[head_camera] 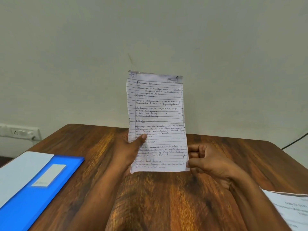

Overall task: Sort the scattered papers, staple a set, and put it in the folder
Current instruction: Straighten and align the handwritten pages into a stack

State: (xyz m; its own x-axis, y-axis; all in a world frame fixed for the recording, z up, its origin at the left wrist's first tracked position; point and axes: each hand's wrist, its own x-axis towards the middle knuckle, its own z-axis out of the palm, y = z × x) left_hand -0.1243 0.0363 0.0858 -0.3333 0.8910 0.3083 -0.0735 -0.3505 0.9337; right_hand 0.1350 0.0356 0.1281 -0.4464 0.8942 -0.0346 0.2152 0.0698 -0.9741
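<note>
Both hands grip papers (156, 120) upright | left hand (128, 150) left edge | right hand (208, 161) lower-right corner

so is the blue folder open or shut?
Shut. The blue folder lies flat on the table, cover down, label up; a pale sheet lies beside or under it.

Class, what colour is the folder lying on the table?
Bright blue, with a pale label; the folder shows in the head view.

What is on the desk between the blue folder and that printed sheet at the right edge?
In the head view, between the blue folder and the printed sheet there is bare wooden desk, crossed only by the person's forearms.
</note>
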